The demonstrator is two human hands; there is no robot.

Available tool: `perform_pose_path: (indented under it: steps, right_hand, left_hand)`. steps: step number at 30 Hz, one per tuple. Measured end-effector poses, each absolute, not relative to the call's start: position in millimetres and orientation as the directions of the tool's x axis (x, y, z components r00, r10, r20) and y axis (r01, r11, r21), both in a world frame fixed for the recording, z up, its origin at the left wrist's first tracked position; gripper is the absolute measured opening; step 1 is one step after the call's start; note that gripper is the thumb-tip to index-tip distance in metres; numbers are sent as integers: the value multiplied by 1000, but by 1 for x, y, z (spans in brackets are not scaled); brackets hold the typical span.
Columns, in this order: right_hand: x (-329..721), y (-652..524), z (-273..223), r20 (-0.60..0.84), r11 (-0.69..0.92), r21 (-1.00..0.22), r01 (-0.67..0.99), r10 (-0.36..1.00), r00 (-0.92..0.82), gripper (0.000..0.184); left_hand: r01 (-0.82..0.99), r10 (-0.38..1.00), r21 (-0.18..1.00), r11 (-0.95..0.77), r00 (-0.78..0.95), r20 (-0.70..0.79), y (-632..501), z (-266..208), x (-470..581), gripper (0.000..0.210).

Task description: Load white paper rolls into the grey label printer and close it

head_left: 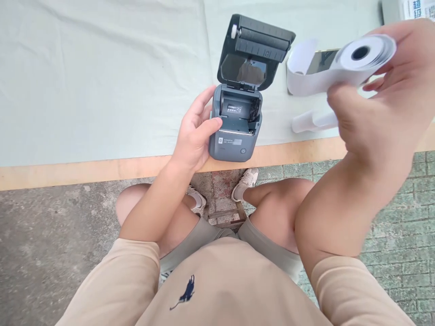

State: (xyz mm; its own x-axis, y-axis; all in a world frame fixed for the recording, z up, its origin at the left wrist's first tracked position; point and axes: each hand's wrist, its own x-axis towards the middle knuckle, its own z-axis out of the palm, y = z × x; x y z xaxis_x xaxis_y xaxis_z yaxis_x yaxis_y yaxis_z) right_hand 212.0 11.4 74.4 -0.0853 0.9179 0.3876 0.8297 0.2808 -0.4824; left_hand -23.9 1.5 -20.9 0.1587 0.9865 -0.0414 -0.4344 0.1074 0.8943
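Observation:
A small dark blue-grey label printer (234, 147) is gripped by its left side in my left hand (197, 131), close to the table's front edge. Its black lid (256, 50) stands raised, and the paper bay inside shows no roll. Over to the right, my right hand (377, 99) is closed around a white paper roll (370, 52) with a dark core. A loose strip curls off the roll to the left. The roll is held apart from the printer.
Behind the roll, a dark flat device, perhaps a phone (322, 61), lies partly covered. Another curled white paper strip (311, 121) rests on the cloth-covered table (102, 81). A box with printed labels (416, 9) is at the far right corner. My knees are below the wooden edge.

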Motion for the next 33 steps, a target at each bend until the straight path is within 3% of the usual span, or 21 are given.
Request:
perform_pose_path:
  steps: [2, 6, 8, 10, 13, 16, 18, 21, 25, 27, 29, 31, 33]
  right_hand:
    - [207, 16, 71, 318, 157, -458, 875, 948, -3, 29]
    - [189, 21, 67, 45, -96, -244, 965, 993, 110, 32]
    - [184, 22, 65, -36, -151, -149, 977, 988, 148, 31]
    - [183, 21, 66, -92, -144, -137, 980, 987, 133, 32]
    - [195, 12, 73, -86, -77, -310, 948, 995, 53, 37]
    - [216, -5, 82, 104, -24, -464, 886, 991, 81, 34]
    - [230, -16, 84, 156, -39, -470, 882, 980, 127, 43]
    - [246, -24, 77, 10, -127, -447, 885, 989, 147, 51]
    - [261, -10, 51, -55, -156, -437, 886, 988, 146, 36]
    - [267, 0, 38, -22, -108, -505, 856, 993, 113, 33]
    - [269, 6, 30, 99, 12, -687, 727, 992, 78, 45]
    - [263, 4, 31, 266, 213, -843, 493, 963, 39, 54]
    - [247, -5, 43, 354, 359, -889, 284, 933, -72, 47]
  left_hand:
    - [-424, 987, 900, 104, 157, -40, 2, -20, -24, 58]
    - [-420, 985, 901, 113, 163, -48, 2, -19, -23, 59]
    - [-423, 985, 898, 117, 166, -51, 2, -19, -23, 59]
    - [-425, 985, 898, 116, 167, -48, 2, -20, -24, 59]
    - [-424, 984, 899, 111, 173, -40, 2, -23, -24, 61]
    - [-413, 983, 905, 104, 181, -31, 3, -25, -24, 64]
    - [-403, 983, 909, 101, 183, -28, 4, -25, -24, 65]
    - [-406, 982, 908, 105, 185, -31, 4, -23, -24, 62]
    - [-417, 983, 903, 109, 183, -35, 2, -20, -23, 55]
    - [-410, 983, 906, 108, 182, -35, 2, -19, -23, 54]
    - [-404, 983, 908, 113, 180, -42, 2, -19, -22, 55]
    - [-404, 982, 907, 121, 181, -51, 2, -19, -22, 57]
    - [-405, 982, 906, 126, 182, -55, 3, -20, -23, 59]
